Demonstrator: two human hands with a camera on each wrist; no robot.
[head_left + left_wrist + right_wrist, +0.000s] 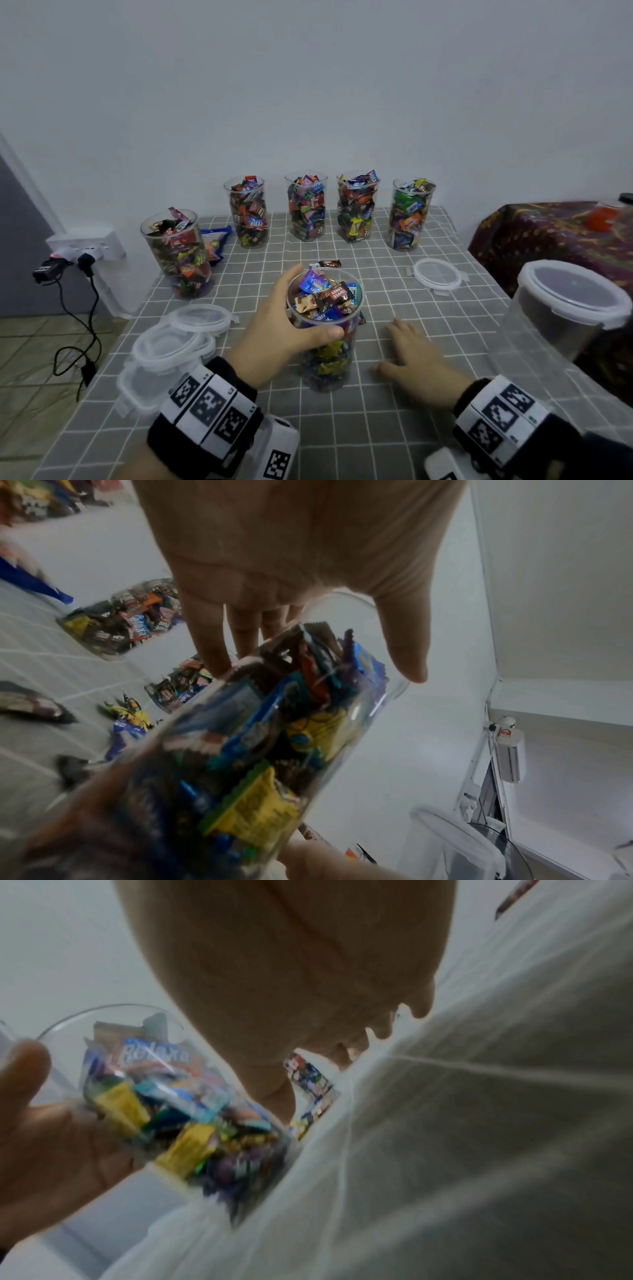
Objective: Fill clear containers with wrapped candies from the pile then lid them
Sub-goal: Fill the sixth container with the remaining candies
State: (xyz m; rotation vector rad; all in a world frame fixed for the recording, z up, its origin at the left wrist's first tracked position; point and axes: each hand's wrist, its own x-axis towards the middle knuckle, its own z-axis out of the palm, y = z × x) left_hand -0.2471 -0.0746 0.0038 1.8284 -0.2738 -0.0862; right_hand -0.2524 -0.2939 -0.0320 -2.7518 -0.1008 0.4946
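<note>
My left hand (301,308) grips a tall clear container (325,342) near its rim, thumb on the near side and fingers round the far side. It is full to the top with wrapped candies and has no lid. The left wrist view shows the same container (274,723) between my thumb and fingers (212,642). My right hand (407,346) lies palm down on the checked tablecloth (376,428) just right of the container, holding nothing. A few loose candies (327,263) lie behind the container. Several filled, unlidded containers (306,205) stand along the back, and one (176,253) at the left.
A stack of clear lids (185,339) sits at the left edge, and a single lid (436,274) lies at the right. A large lidded tub (572,301) stands at the right edge. A blue bag (215,240) lies behind the left container. A wall socket (85,246) with cables is at the left.
</note>
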